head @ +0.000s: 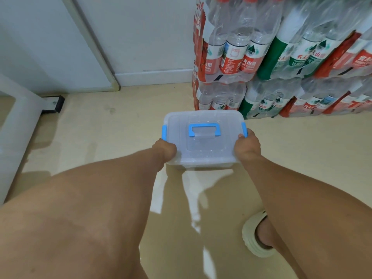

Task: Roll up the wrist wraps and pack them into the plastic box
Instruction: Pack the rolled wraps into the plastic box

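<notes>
A clear plastic box (203, 150) with a shut lid, a blue handle and blue side latches is in the middle of the view, over the beige floor. My left hand (164, 151) grips its near left corner. My right hand (247, 147) grips its near right side, thumb on the lid by the blue latch. Whether the box touches the floor, I cannot tell. No wrist wraps are in view.
Stacked shrink-wrapped packs of water bottles (281, 57) stand right behind the box at the back right. A white wall and door frame (94, 49) are at the back left, a white furniture leg (18, 125) at the left. My slippered foot (255, 234) stands at lower right.
</notes>
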`<state>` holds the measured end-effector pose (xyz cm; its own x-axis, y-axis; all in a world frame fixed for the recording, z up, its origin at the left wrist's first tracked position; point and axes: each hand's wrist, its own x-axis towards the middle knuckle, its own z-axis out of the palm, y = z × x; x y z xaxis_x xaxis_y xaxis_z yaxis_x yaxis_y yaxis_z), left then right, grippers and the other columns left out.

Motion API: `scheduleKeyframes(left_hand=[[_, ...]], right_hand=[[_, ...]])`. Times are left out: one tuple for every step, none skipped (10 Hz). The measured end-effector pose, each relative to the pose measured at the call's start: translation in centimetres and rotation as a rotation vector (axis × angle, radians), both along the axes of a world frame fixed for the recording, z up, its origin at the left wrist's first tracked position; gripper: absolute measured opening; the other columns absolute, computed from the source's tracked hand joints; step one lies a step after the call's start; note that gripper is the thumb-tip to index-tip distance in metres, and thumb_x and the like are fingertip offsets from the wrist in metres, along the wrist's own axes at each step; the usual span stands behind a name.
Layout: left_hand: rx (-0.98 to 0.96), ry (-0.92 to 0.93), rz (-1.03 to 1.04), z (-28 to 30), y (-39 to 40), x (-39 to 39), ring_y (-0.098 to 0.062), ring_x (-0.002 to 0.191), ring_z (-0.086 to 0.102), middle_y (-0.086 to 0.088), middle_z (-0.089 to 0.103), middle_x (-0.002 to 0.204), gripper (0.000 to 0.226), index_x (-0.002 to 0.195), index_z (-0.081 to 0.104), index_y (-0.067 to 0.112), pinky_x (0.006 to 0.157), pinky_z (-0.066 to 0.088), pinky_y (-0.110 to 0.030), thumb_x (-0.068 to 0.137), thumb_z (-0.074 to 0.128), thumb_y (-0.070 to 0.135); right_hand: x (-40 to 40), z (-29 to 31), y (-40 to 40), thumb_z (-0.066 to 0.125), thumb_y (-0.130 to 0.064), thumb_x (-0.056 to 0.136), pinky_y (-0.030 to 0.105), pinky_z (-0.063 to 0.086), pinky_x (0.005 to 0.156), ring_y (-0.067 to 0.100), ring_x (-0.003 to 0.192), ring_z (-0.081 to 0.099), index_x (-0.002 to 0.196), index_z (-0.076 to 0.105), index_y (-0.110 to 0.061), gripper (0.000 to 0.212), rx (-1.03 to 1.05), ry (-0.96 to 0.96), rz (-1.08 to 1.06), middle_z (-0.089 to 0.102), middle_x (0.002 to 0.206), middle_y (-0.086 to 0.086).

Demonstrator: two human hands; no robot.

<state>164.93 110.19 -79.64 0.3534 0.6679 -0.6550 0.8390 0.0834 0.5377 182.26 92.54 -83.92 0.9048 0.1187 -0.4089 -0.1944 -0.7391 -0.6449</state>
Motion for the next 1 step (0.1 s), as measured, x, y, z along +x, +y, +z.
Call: scheduleKeyframes(left_hand=[[0.022, 0.005, -0.05, 1.3, 0.2, 0.2, -0.031, 0.123, 0.053, -0.015, 0.053, 0.138, 0.045, 0.143, 0.046, 0.005, 0.088, 0.042, -0.031, 0.1, 0.054, 0.016]], right_hand=[[0.2, 0.81, 0.14, 0.044, -0.032, 0.107, 0.046, 0.041, 0.109, 0.038, 0.132, 0.049, 0.156, 0.035, -0.014, 0.053, -0.076, 0.027, 0.014, 0.047, 0.148, 0.017]])
